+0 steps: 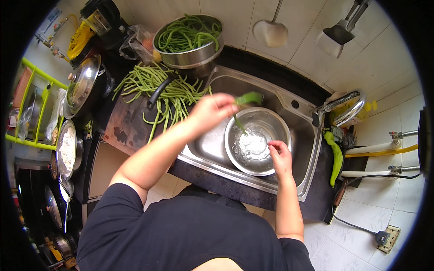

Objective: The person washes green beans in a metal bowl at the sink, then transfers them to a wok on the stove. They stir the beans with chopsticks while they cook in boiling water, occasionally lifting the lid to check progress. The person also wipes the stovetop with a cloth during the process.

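My left hand (pixel 212 112) is closed on a blurred bunch of green beans (pixel 249 98), raised above the far left rim of a steel basin (pixel 284 124). One thin green strand dangles from it toward the water. The basin sits in a metal sink (pixel 209 143) and holds water with a bright glare on it. My right hand (pixel 281 157) hangs over the basin's right side, its fingers curled together; whatever they hold is hidden. Left of the sink, many loose long beans (pixel 156 83) lie on a worn cutting board (pixel 129 119) beside a black-handled knife (pixel 159 92).
A steel pot (pixel 190 57) full of darker beans stands behind the sink's left corner. The faucet (pixel 337 104) rises at the right, near a long green pepper (pixel 335 158). Lidded pans (pixel 83 86) and a lime-green rack (pixel 34 142) occupy the left. A ladle (pixel 270 32) hangs on the wall.
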`<state>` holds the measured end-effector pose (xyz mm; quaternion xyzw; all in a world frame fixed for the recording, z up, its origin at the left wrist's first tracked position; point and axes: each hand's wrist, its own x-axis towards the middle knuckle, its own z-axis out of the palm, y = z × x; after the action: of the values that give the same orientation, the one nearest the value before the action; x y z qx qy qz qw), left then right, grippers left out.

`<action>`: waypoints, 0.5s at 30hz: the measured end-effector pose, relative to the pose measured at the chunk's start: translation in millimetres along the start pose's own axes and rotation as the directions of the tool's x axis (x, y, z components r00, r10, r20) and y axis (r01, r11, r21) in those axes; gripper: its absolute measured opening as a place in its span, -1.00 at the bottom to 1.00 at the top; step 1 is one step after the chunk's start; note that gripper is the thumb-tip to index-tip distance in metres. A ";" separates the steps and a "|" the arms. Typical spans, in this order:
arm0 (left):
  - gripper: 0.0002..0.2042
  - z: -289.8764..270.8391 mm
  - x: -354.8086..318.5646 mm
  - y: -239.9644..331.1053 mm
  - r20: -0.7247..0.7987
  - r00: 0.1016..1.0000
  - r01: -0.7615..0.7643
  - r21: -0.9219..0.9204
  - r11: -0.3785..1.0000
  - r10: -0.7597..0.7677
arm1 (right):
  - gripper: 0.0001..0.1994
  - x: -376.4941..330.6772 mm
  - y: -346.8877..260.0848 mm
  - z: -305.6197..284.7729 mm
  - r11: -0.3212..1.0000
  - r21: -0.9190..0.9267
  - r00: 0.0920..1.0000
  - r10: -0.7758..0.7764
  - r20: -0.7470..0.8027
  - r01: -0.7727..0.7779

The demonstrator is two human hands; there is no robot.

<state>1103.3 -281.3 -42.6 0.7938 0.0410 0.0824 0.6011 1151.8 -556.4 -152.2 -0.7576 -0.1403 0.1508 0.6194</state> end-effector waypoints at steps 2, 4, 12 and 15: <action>-0.82 -36.3 27.4 40.4 -0.124 0.986 -0.132 -0.175 0.976 0.111 | -0.88 -9.5 -3.6 -8.0 0.958 0.206 0.976 0.212 -0.051 -0.197; -0.79 -70.6 50.0 73.7 -0.324 0.921 -0.224 0.019 0.974 0.218 | -0.87 -18.7 8.2 -15.1 0.952 0.219 0.969 0.235 -0.071 -0.215; -0.72 -174.8 101.4 42.5 -0.363 0.888 0.309 0.017 0.951 -0.283 | -0.84 -44.8 19.1 -24.9 0.941 0.159 0.943 0.316 -0.103 -0.298; -0.76 -156.9 80.7 18.3 -0.346 0.920 0.205 0.025 0.978 -0.184 | -0.82 -52.5 31.2 -34.3 0.927 0.137 0.922 0.365 -0.129 -0.348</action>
<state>1153.8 -124.4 22.9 0.7773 0.2257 0.1573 0.5657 1118.4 -614.1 -173.5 -0.7439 0.0565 0.2106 0.6317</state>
